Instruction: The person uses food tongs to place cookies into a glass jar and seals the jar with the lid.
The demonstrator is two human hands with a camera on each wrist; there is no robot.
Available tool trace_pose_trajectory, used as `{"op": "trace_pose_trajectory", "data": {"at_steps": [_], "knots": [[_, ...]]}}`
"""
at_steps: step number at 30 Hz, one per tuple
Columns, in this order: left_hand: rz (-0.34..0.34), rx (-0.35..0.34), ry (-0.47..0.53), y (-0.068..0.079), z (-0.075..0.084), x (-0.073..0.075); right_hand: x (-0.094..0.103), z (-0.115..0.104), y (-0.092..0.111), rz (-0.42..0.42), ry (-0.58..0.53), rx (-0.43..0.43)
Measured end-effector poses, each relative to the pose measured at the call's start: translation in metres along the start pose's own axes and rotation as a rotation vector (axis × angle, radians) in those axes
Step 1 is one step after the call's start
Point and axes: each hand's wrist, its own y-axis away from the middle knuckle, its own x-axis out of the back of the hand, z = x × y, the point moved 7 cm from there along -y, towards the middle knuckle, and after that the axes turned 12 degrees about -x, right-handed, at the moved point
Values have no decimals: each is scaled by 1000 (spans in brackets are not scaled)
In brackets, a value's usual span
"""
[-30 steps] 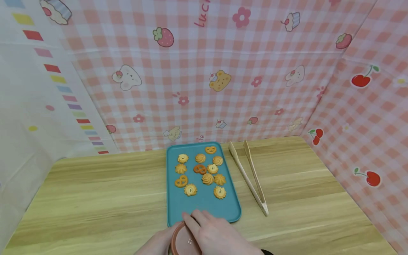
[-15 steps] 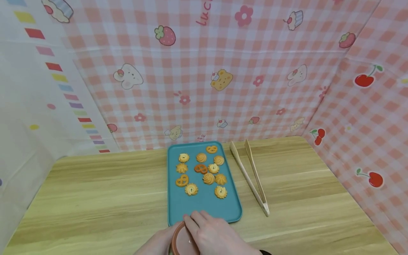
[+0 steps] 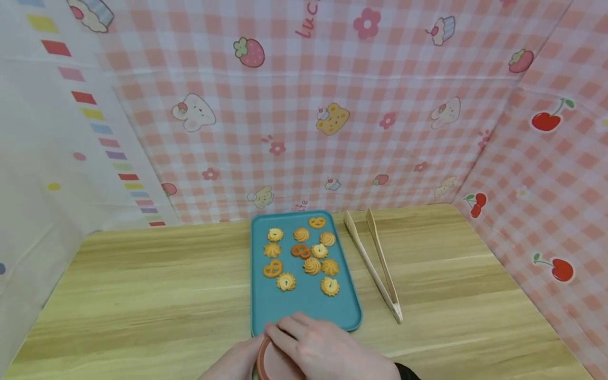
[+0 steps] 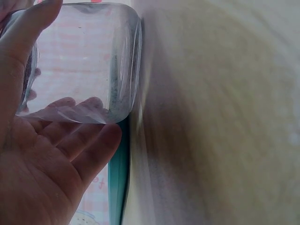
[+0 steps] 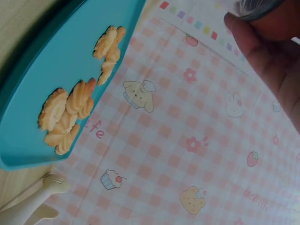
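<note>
At the bottom of the head view, a clear see-through jar with a reddish-brown round lid stands between both hands. My left hand holds the jar's side; in the left wrist view its thumb and fingers lie around the clear jar. The right hand grips the lid from above, its fingers bent over the far rim. A finger and the lid show at the corner of the right wrist view. Just beyond the hands lies a teal tray bearing several cookies and pretzels.
Light tongs lie spread on the wood-grain table, right of the tray. A pink checked cloth covers the back and the right side. White cloth hangs at the left.
The right hand's fingertips have shifted a little left along the lid's far rim, and the hand has turned slightly. My left hand stays on the jar. The head view has drifted slightly.
</note>
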Motion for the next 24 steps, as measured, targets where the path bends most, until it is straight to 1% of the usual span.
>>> {"op": "trace_pose_trajectory", "data": {"at_steps": [2,6,9,10,12,14,15,16,18,21,22,24], "knots": [[-2,-1,0,0,-1,0,-1,0,0,-11,-9,30],[0,-6,-62,-1,-2,2,-3,0,-1,-34,-34,64],[-5,17,-33,-1,-3,2,-4,-1,-1,-49,-59,83],[-7,25,-7,-1,-4,1,-5,-1,-1,-54,-66,89],[-5,23,7,-1,-4,1,-5,-2,-1,-57,-72,99],[-12,25,46,-1,-5,0,-5,-3,-1,-58,-66,102],[-13,24,33,-1,-6,0,-5,-3,-1,-54,-62,99],[-12,17,8,0,-6,0,-5,-3,-1,-48,-55,95],[-10,14,-7,1,-6,0,-3,-2,0,-31,-48,71],[0,1,-44,1,-5,0,2,1,1,11,-39,1],[1,-2,-30,1,-4,-1,4,3,2,22,-34,-30],[-1,8,30,0,-3,-3,6,5,3,34,-27,-98]]}}
